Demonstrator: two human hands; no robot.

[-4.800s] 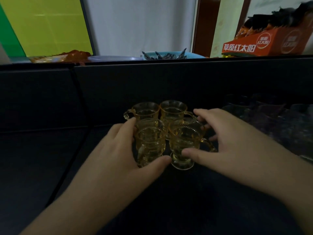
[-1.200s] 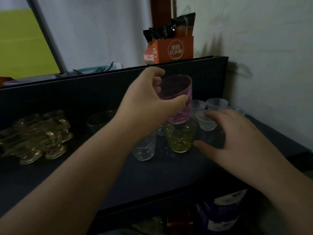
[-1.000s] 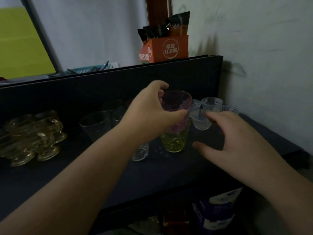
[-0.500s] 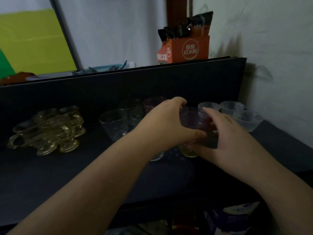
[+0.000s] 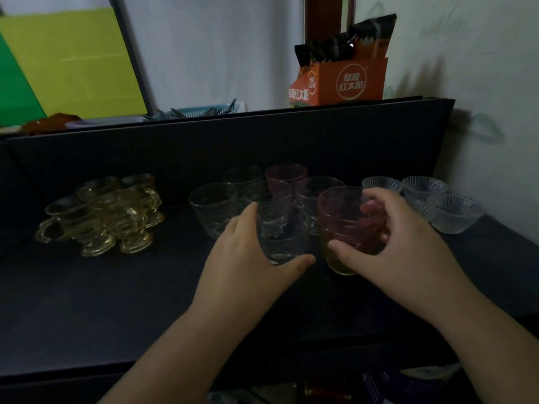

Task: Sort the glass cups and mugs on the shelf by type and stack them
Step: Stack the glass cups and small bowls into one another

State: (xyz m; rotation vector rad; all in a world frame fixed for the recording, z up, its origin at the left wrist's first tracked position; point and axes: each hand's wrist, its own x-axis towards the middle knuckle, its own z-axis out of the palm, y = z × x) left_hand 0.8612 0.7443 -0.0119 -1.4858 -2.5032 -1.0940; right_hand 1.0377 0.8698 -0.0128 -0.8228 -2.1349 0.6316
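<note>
On a dark shelf (image 5: 116,301), the left hand (image 5: 248,258) wraps a clear glass cup (image 5: 281,231). The right hand (image 5: 388,243) grasps a pink cup (image 5: 344,217) nested in a yellow cup (image 5: 341,265). Amber mugs (image 5: 99,214) cluster far left, small ribbed clear cups (image 5: 437,205) far right. Crowded glasses could knock and chip if either hand swings wide. An orange box (image 5: 344,83) carries Chinese lettering, too small to read surely.

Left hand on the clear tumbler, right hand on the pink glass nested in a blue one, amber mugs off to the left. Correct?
Not quite. In the head view the glass under the pink glass is yellow, not blue. The rest holds: left hand on the clear tumbler, right hand on the pink glass, amber mugs to the left.
</note>
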